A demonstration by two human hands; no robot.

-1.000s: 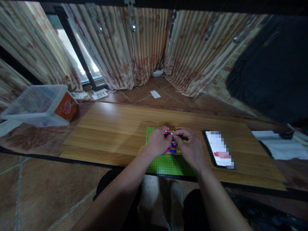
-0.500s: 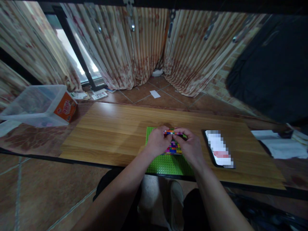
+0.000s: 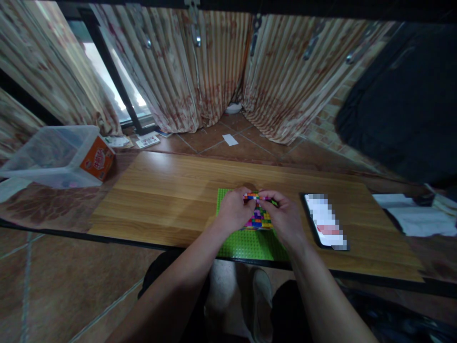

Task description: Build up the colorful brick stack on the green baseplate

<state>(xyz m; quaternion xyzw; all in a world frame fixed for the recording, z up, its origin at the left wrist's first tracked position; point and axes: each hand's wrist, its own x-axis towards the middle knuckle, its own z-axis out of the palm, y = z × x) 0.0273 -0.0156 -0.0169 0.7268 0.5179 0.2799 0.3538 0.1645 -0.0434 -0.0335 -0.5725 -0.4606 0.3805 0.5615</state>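
Note:
On a green studded baseplate stands a small structure of many-coloured toy bricks. My left hand grips its left side, with thumb and fingers closed at the upper row. From the right, my right hand closes on the same structure, its thumb and index finger at the top row near the left thumb. Both hands hide much of the bricks' sides, and I cannot make out whether a single loose brick is between the fingertips.
A phone lies on the wooden table to the right of my hands. A clear plastic bin with an orange label sits at the far left. White papers lie at the right, with curtains hanging behind.
My right hand has shifted very slightly to the right at the brick structure. Nothing else has visibly moved.

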